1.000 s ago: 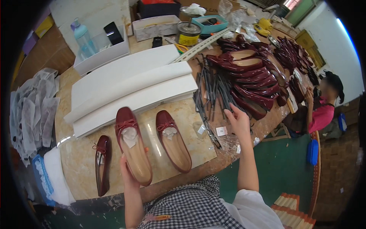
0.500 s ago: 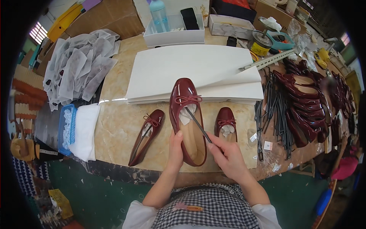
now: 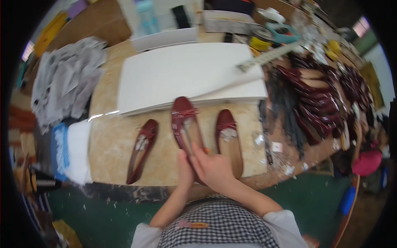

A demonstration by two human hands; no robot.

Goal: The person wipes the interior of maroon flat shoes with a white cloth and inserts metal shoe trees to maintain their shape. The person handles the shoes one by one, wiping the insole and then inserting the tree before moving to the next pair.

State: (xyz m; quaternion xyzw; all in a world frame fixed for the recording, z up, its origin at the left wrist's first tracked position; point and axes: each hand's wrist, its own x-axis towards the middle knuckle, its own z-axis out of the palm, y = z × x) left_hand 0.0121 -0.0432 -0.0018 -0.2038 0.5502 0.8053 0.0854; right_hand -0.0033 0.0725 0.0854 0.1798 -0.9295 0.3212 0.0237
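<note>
A dark red flat shoe with a small bow (image 3: 185, 123) lies toe away from me in the middle of the tan tabletop (image 3: 111, 144). My left hand (image 3: 184, 170) grips its heel end from the left. My right hand (image 3: 211, 168) covers the heel from the right, fingers pressed into the shoe's tan insole. A second red flat (image 3: 228, 138) lies just to the right, partly under my right hand. A third red flat (image 3: 142, 149) rests on its side to the left, apart from both hands.
A stack of large white sheets (image 3: 186, 74) lies behind the shoes. Grey wrapping material (image 3: 66, 82) is piled at the far left. Several dark red shoe parts (image 3: 318, 103) and dark strips (image 3: 285, 111) crowd the right side. White boxes and a bottle stand at the back.
My right hand came back from the strips at the right to the middle shoe. Both hands now close over its heel; the thin strip seen half a second ago is hidden.
</note>
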